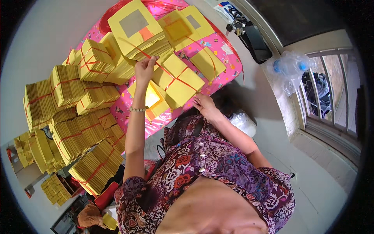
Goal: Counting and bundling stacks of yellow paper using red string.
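Nearest the camera: the person's patterned purple floral blouse [218, 163] fills the lower frame, both forearms reaching up and away to the work surface.
Work surface: a pink printed cloth [228, 58] covers the table; yellow paper bundles lie on it.
Finished stock: a large pile of tied yellow paper bundles [78, 117], each crossed with red string, is stacked at the left; judged done.
Remaining stock: several flat yellow paper stacks [179, 27] at the top of the cloth show loose or partial string; judged still to be tied.
Bundle in hand: a square yellow paper bundle [179, 80] lies near the cloth's front edge, between the two hands, with red string crossed over its top; the tie looks unfinished.
Red string [134, 46]: one strand runs taut from the upper stacks down to the left hand.
Left hand [145, 70]: raised, fingers pinching the red string.
Right hand [202, 104]: fingers spread, resting flat at the bundle's near edge.
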Action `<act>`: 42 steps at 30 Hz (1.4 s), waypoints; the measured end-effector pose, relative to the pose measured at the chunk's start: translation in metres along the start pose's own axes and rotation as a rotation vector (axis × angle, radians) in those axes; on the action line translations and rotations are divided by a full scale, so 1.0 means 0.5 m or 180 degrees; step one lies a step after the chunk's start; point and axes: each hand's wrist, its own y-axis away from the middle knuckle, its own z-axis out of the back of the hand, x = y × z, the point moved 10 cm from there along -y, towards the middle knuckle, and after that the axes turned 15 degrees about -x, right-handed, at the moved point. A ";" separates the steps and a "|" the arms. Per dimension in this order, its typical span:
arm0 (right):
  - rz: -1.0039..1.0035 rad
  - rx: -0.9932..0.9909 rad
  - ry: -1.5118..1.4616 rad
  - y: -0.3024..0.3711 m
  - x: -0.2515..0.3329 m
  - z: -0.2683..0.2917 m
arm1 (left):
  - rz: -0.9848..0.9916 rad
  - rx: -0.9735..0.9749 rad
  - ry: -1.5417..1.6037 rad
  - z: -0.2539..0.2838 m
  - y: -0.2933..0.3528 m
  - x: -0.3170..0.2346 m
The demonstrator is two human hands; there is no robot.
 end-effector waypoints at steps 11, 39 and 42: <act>0.0642 -0.0216 -0.0188 0.019 0.028 -0.007 | 0.0736 0.0683 -0.0616 -0.047 0.033 0.052; 0.3939 0.1094 0.1385 0.060 0.291 -0.185 | 0.2213 -0.1512 0.2021 0.085 0.231 0.269; 0.3663 0.1036 0.1252 0.034 0.299 -0.202 | 0.2323 -0.1518 0.2134 0.071 0.225 0.256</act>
